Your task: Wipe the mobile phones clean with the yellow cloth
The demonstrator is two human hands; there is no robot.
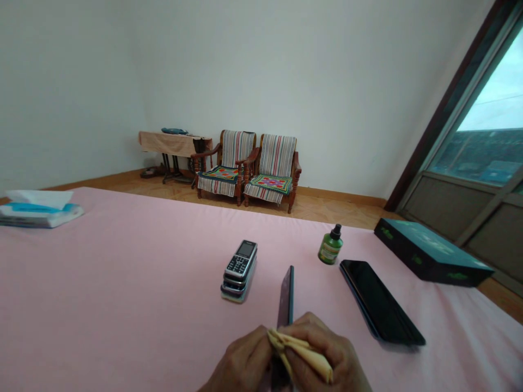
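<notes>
Your left hand (241, 362) and right hand (322, 354) close on a yellow cloth (302, 351), pinching it around an upright dark smartphone (286, 299), seemingly to wipe it. On the pink cover (122, 305), a black phone (379, 302) lies at 1 o'clock, stacked keypad phones (240, 269) at 11.

Two bare hands showed at the near edge of the view, the left hand (241, 360) and the right hand (329, 348). Both were broad-backed, with creased, rounded knuckles. The wrists ran out past the bottom of the frame, and the nails were too blurred to make out.
</notes>
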